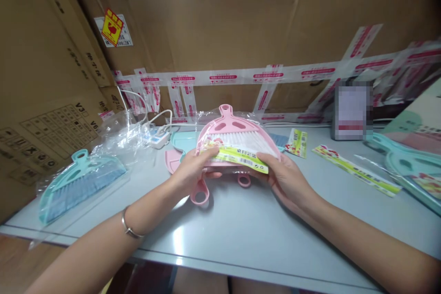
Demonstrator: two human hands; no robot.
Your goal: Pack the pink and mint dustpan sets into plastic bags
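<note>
A pink dustpan and brush set (225,124) with white bristles is held up over the table in clear plastic wrap. A yellow-green printed label (237,157) lies across its lower part. My left hand (191,170) grips the set at its left edge, thumb on the label. On the other side, my right hand (282,174) is closed round the right edge, its thumb also on the label. Behind and beneath lie more pink and a turquoise dustpan (182,140), partly hidden. Two pink handle loops, one a ring (200,193), show below the set.
At left lies a wrapped turquoise dustpan and brush (82,179), near crumpled plastic and a white power strip (158,138). Loose labels (358,170) and another turquoise set (409,161) lie right. A blurred-out device (351,110) stands before large cardboard boxes (220,18).
</note>
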